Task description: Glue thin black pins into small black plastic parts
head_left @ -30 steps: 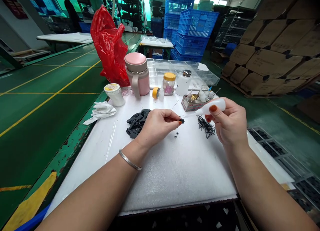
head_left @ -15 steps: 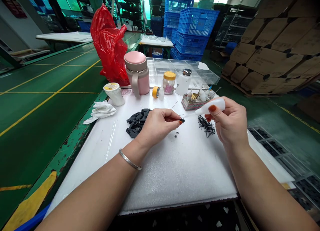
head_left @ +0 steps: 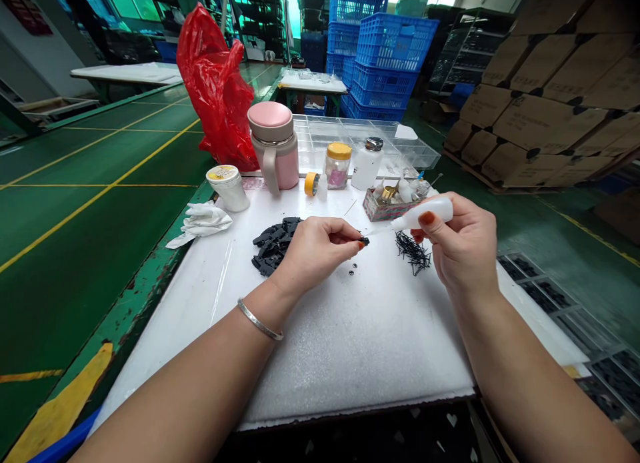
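Between thumb and fingers, my left hand (head_left: 323, 246) pinches a small black part (head_left: 365, 241), mostly hidden by the fingertips. My right hand (head_left: 457, 239) is closed around a white squeeze bottle (head_left: 430, 213), tilted so its thin nozzle points left at the black part. I cannot tell whether the tip touches it. Left of my left hand lies a pile of black plastic pieces (head_left: 273, 249). A heap of thin black pins (head_left: 413, 251) lies under the bottle. Tiny black rings (head_left: 353, 269) rest on the white foam sheet (head_left: 345, 356).
Along the back stand a pink mug (head_left: 280, 149), a yellow-lidded jar (head_left: 338, 164), a white pump bottle (head_left: 367, 164) and a small box of bottles (head_left: 387, 207). At left are a white tub (head_left: 229, 188), white gloves (head_left: 203, 221) and a red plastic bag (head_left: 213, 96).
My right hand and the squeeze bottle have shifted very slightly to the right. My left hand keeps its pinch on the black part in the same place.
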Motion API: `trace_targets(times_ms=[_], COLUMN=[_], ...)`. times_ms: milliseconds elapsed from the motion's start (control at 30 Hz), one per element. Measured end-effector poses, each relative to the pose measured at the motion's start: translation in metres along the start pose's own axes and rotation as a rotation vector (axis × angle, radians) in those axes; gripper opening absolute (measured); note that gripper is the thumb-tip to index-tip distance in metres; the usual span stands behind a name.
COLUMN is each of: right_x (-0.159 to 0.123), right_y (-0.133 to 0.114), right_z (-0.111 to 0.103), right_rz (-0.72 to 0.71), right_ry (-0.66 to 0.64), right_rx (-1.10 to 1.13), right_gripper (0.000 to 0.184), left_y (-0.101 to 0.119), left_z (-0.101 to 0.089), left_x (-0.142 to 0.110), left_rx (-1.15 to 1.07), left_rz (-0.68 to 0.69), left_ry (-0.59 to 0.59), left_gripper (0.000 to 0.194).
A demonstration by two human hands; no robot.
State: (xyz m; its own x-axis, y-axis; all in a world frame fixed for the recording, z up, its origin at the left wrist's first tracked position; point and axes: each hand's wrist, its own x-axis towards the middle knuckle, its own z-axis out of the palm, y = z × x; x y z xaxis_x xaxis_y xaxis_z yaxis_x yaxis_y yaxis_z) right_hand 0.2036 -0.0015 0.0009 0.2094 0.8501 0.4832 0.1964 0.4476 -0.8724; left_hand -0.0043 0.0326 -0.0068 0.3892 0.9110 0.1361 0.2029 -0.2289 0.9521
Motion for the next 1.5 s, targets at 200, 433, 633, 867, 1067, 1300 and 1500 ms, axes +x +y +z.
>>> trace_targets(times_ms=[200,433,633,867,1067,1300,1500], right_x=[0.0008,0.0013,0.0022,0.0017,0.0013,0.0017,0.0017], right_y=[0.0017,0.0068,0.0056,0.0044,0.0039,0.0046,0.0051], right_z=[-0.0007,-0.0026,-0.0024,-0.001,-0.0015,-0.0012,-0.0021], right_rz=[-0.011,-0.063,-0.065,-0.059,-0.061,-0.066,-0.073], right_ry=[0.002,-0.01,-0.005,-0.006,-0.006,-0.005,-0.009], right_rx=[0.006,0.057,0.064,0.069,0.062,0.044,0.048], right_gripper=[0.024,0.018,0.017,0.017,0.017,0.017,0.016], left_y=[0.0004,0.0006,0.0007,-0.0004,0.0003,0.0008,0.0022], left_z=[-0.0002,-0.0002,-0.0008,-0.0016,-0.0017,-0.0009,-0.0007], left_x=[0.0003,0.0002,0.0003,0.0002,0.0005,0.0003,-0.0001], left_rx=[0.004,0.014,0.014,0.019,0.023,0.028,0.028], left_rz=[-0.006,-0.003,0.006,0.013,0.006,0.006,0.01], left_ry=[-0.001,-0.001,-0.004,-0.004,-0.006,-0.005,0.001], left_gripper=[0.009,0.009,0.008,0.007,0.007,0.005,0.005])
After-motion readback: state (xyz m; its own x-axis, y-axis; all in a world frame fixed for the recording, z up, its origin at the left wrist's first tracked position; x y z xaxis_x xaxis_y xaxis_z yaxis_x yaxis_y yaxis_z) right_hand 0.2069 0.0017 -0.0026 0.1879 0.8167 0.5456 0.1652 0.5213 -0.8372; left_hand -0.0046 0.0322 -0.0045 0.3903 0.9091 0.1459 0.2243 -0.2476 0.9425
